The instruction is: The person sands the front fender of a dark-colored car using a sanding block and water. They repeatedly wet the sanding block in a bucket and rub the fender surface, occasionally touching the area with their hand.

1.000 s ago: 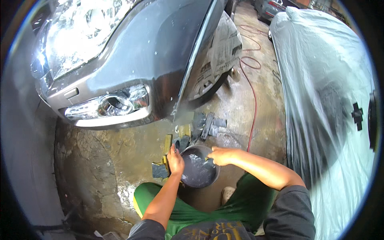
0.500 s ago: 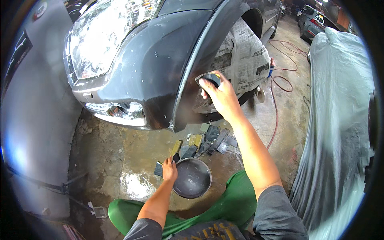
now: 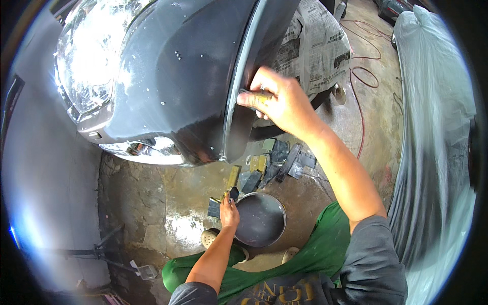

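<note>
My right hand [image 3: 278, 99] is closed on a small dark sanding pad with a yellowish side, mostly hidden by the fingers. It presses the pad to the wheel-arch edge of a dark grey car bumper [image 3: 188, 96]. Lower down, my left hand [image 3: 230, 213] grips a small black-and-yellow sanding block [image 3: 233, 193] at the left rim of a round basin [image 3: 284, 219] holding greyish liquid. Beside that hand lies a dark block [image 3: 214, 207]. Several more yellow and dark blocks [image 3: 251, 181] are heaped on the wet floor beyond the basin.
Printed newspaper [image 3: 323, 46] masks the wheel behind the bumper. A red hose [image 3: 362, 122] runs along the floor at right, near a pale plastic sheet [image 3: 427, 112] over something tall. A large grey panel [image 3: 46, 168] stands at left, with a thin dark stand [image 3: 99, 249].
My right hand has turned and now lies against the arch edge, covering most of the pad. My left hand stays by the basin. The view has shifted nearer the bumper.
</note>
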A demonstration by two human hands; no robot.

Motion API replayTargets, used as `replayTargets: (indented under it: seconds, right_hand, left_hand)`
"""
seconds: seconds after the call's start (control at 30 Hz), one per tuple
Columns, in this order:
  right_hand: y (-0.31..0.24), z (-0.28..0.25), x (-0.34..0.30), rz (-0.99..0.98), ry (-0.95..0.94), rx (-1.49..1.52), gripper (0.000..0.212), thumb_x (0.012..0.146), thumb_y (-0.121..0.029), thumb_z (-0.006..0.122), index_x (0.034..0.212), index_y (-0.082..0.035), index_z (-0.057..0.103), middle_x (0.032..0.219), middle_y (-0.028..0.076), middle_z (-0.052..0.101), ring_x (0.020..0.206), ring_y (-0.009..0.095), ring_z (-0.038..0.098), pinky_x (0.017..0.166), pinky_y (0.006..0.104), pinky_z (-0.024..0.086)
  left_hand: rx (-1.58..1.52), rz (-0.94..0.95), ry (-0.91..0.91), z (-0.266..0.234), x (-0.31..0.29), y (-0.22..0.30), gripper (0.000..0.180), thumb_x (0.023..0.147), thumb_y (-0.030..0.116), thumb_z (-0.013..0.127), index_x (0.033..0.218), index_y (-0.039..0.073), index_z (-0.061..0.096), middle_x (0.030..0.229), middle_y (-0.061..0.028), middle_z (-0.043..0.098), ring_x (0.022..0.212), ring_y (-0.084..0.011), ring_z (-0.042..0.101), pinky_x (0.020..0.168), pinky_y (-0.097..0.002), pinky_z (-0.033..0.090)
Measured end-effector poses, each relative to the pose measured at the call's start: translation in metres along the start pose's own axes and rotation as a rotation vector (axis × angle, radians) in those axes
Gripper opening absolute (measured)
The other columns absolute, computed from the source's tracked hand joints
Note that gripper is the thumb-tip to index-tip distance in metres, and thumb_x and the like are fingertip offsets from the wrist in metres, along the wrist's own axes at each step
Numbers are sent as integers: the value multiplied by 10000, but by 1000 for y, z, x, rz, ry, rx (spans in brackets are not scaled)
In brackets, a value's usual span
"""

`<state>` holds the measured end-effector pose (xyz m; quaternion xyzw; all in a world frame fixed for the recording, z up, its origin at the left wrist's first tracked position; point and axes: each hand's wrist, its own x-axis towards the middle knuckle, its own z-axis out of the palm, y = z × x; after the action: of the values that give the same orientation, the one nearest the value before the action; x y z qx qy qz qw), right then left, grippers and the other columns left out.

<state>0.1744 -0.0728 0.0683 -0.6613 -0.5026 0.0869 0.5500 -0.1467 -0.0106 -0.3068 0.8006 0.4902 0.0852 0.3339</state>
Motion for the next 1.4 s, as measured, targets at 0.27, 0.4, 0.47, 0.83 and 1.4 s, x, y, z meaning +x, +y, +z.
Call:
replayTargets:
  seconds: [0.27,0.4,0.47,0.83,1.4]
  right_hand:
    - [-11,-4,10,-27,86,76,307,911,-288,818,882,-58,617,641,30,643,590,91,640,545,266,480]
    - [-13,-21,26,-53,71,114,310,913,-294,816,883,-53,624,645,6,644,587,76,615,544,253,475]
    - [-14,-22,34,-119,243,114,302,926,-281,806,866,-55,616,640,6,645,569,78,614,530,259,470]
    - [-18,2,3,-54,122,-187,256,913,-217,825,855,-30,659,663,7,610,610,47,560,549,250,438]
    - [-35,5,8,96,59,-90,266,941,-220,798,820,-26,662,626,-24,594,579,28,524,538,243,405]
  left_hand:
    - [-17,9,-20,1,4,-7,451,1082,229,457,1497,55,491,1484,-242,516,1369,-418,484,1164,-461,384]
    - [-37,-17,-39,0,3,-1,453,1083,236,457,1495,52,494,1487,-244,513,1377,-420,477,1166,-460,381]
    - [-44,-15,-30,-1,2,-1,448,1076,225,471,1488,52,499,1488,-246,513,1378,-423,477,1161,-463,387]
    - [-20,15,51,9,4,-3,465,1009,145,575,1465,79,513,1542,-233,466,1416,-415,459,1172,-463,399]
    - [-22,-12,54,-1,1,-3,486,1007,134,584,1484,100,497,1505,-186,496,1382,-400,480,1139,-461,426]
